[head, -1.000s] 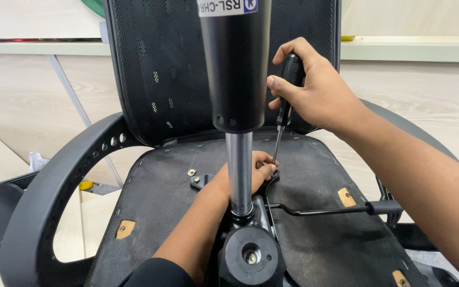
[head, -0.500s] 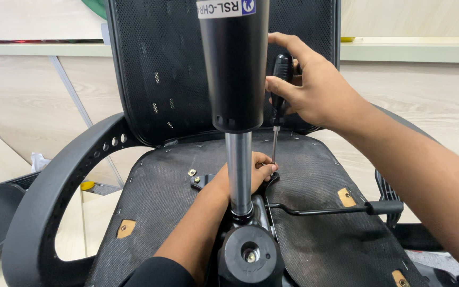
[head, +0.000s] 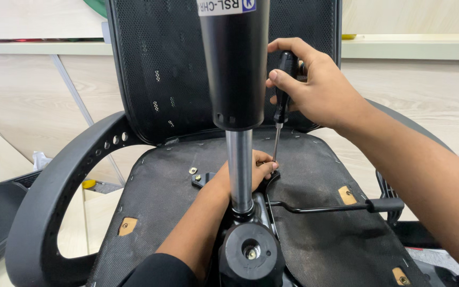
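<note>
- Head view, right hand (head: 314, 87): it comes in from the right with the forearm sloping up to the wrist, knuckles toward the camera. The fingers and thumb are clenched round the black handle of a screwdriver (head: 281, 101), held close to upright.
- The screwdriver's thin steel shaft runs down from the handle, and its tip meets the underside of the chair seat (head: 314, 212) just beside the left hand's fingertips.
- Left hand (head: 251, 172): it reaches up from the bottom of the view, partly hidden behind the gas-lift column (head: 238, 106). Its fingers are curled and pressed down on a black metal bracket (head: 208, 178) at the seat's middle; whether they pinch anything small there cannot be told.
- The column is a fat, smooth black cylinder above and a narrow polished steel rod below, set into a round black plastic hub (head: 251, 252).
- The seat underside is rough black fabric, stapled along its edge, with tan patches.
- The mesh backrest (head: 166, 69) is perforated black weave; a curved matte plastic armrest (head: 54, 207) arcs at the left.
- A thin black lever (head: 341, 206) juts rightward from the mechanism.
</note>
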